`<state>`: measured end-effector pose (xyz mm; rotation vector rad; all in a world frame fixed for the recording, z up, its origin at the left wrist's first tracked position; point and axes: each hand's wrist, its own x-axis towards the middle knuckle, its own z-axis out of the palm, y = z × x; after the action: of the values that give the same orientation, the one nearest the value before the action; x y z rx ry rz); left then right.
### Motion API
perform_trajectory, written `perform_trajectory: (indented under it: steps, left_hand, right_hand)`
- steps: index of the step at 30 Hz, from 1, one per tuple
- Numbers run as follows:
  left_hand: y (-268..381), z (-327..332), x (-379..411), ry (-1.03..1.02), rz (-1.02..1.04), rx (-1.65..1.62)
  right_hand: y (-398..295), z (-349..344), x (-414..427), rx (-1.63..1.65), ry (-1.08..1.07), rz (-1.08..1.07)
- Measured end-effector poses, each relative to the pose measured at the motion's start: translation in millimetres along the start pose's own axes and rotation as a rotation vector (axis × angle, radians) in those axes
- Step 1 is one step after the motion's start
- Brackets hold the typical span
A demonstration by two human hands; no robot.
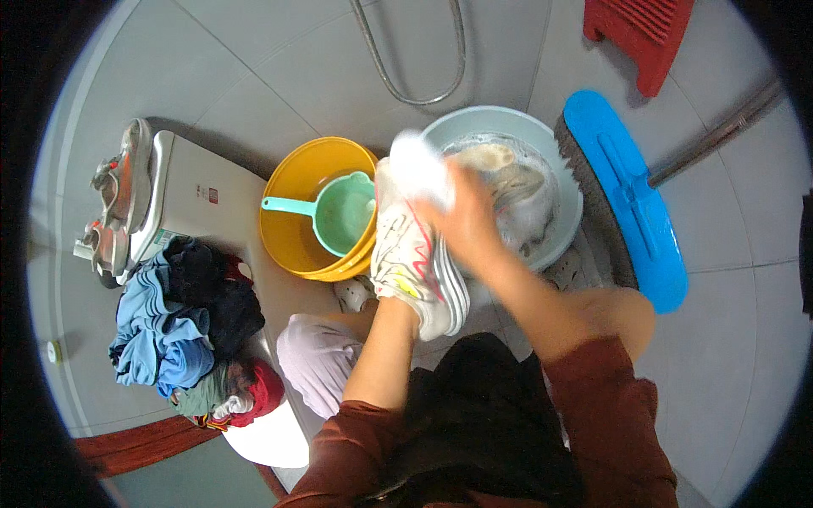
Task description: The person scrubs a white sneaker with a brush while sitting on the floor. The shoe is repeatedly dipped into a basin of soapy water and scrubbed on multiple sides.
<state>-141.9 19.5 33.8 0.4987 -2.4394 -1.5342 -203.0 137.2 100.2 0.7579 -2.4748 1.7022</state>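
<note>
A white sneaker (403, 247) with pink and yellow marks is held up in front of me. My left hand (400, 311) reaches into its opening; the fingers are hidden inside the shoe. In my right hand (467, 209) is a white object (419, 168), too blurred to name, pressed to the sneaker near its toe. Just beyond stands a light grey-blue plastic basin (575, 190). It holds sudsy water and footwear (517, 181), partly under the foam.
Left of the basin, a yellow bucket (282, 216) holds a green dipper (343, 213). A blue broom head (625, 197) leans at right, below a red plastic stool (638, 32). A white appliance (209, 171) carries sneakers (127, 178) and piled clothes (171, 317). A shower hose (429, 100) hangs above.
</note>
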Motion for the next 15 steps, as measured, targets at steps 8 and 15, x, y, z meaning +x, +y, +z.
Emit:
perform_trajectory:
  steps: [8, 15]
  left_hand:
    - [43.4, 3.9, -5.2, 0.077, 0.253, 0.580]
    - [111.5, -42.2, 11.4, 0.105, 0.197, 0.760]
  right_hand:
    - [-3.3, -4.2, 22.5, -0.055, 0.231, -0.041]
    - [-15.6, -33.8, 66.1, 1.102, 0.195, 0.302]
